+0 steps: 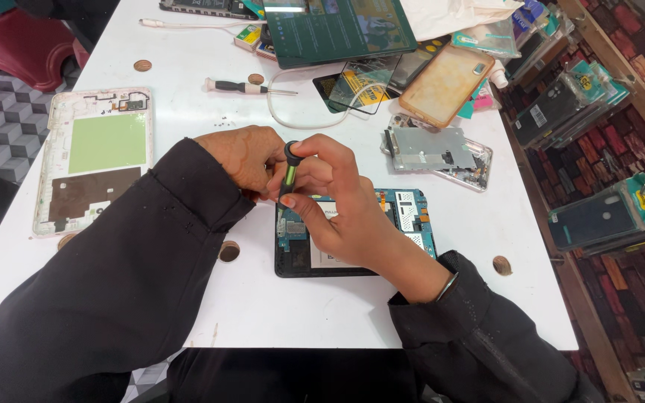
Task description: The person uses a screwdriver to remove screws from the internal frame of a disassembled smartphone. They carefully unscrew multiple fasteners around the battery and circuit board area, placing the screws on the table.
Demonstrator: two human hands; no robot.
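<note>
An opened tablet [404, 216] with a blue circuit board lies flat on the white table [293, 306] in front of me. My right hand [337, 201] grips a small screwdriver with a green and black handle [290, 173], held upright with its tip down on the tablet's left part. My left hand [244, 157] rests beside it, fingers curled against the screwdriver's shaft and the tablet's upper left corner. Both arms wear dark sleeves. The screwdriver's tip is hidden behind my fingers.
A tablet back cover [95, 157] with a green panel lies at the left. A second screwdriver [244, 87], a white cable [300, 112], a metal frame part [434, 153], a tan phone case [446, 83] and a dark tablet [341, 28] lie further back. Packaged cases [606, 216] hang at the right.
</note>
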